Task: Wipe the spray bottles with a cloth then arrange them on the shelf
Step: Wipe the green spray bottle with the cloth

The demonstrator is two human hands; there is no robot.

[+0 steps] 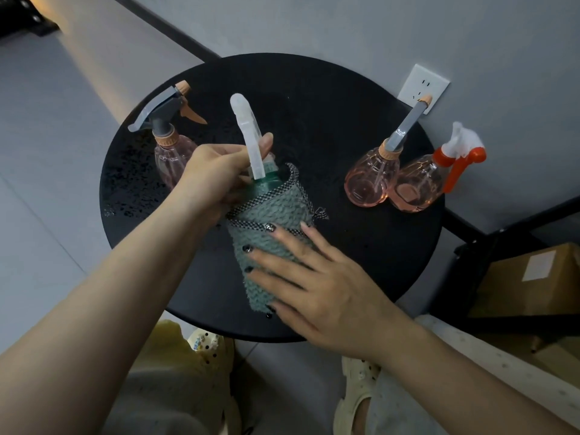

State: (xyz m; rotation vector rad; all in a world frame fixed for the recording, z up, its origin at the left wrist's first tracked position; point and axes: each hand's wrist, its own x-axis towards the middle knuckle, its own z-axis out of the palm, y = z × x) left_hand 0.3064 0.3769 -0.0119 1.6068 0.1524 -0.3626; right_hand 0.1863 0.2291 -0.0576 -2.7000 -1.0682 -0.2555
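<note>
A green spray bottle [268,182] with a white trigger head hangs over the round black table [329,127]. My left hand [213,177] grips it at the neck. A teal fuzzy cloth [270,227] with a checked border wraps the bottle's body, and my right hand [317,277] presses that cloth around it. Three pink see-through spray bottles stand on the table: one with a grey trigger [166,142] at the left, one with a grey nozzle [373,175] at the right, and one with a white and orange trigger [420,183] beside it.
A white wall socket [422,86] sits on the grey wall behind the table. At the right stands a black shelf frame [470,246] with a cardboard box [530,277] on it. Water drops speckle the table's left side. My feet in pale sandals show below.
</note>
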